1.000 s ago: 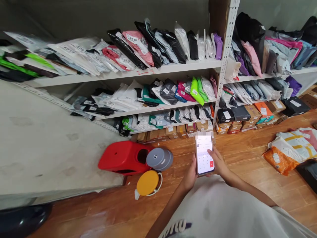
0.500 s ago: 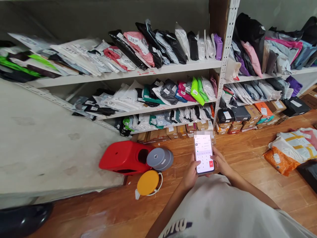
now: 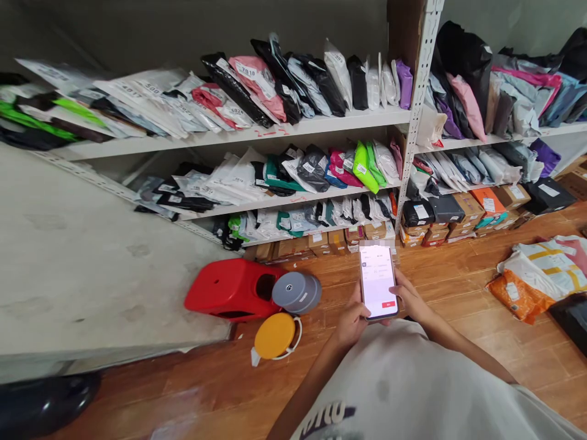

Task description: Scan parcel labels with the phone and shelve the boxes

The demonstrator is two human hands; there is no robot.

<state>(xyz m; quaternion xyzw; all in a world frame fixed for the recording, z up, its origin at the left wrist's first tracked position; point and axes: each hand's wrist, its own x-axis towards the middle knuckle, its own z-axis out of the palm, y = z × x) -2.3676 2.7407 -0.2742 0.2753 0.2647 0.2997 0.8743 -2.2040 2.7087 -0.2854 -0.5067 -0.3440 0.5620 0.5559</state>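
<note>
Head view, as it reaches me at my remote station: a pale shirt (image 3: pixel 403 379) fills the foreground, and just beyond it the left hand (image 3: pixel 354 319) and right hand (image 3: pixel 410 300) share a phone (image 3: pixel 378 278), fingers curled partway around its two sides, their tips hidden behind it. Held low before the torso, screen tipped up, it seems so placed for easy reading; the two-sided grip leaves the right thumb over the glass and the left at its lower corner. I cannot make out the screen's small text, only a red button low down. Past the left hand, a yellow-topped round item (image 3: pixel 274 336) with a white handle, a grey round-topped item (image 3: pixel 293 292) and a red plastic piece (image 3: pixel 224 287) cluster on the wooden floor (image 3: pixel 454 272), perhaps grouped to leave walking room. Well off to the right lies an orange parcel (image 3: pixel 513 296) against a yellow-taped parcel (image 3: pixel 553 263). Farther back, cardboard boxes (image 3: pixel 337 242) sit lowest, likely for their bulk, while bagged packets lean in rows on the middle shelf (image 3: pixel 250 208) and top shelf (image 3: pixel 316 126), many number labels facing out, I judge, to be read at a glance.
</note>
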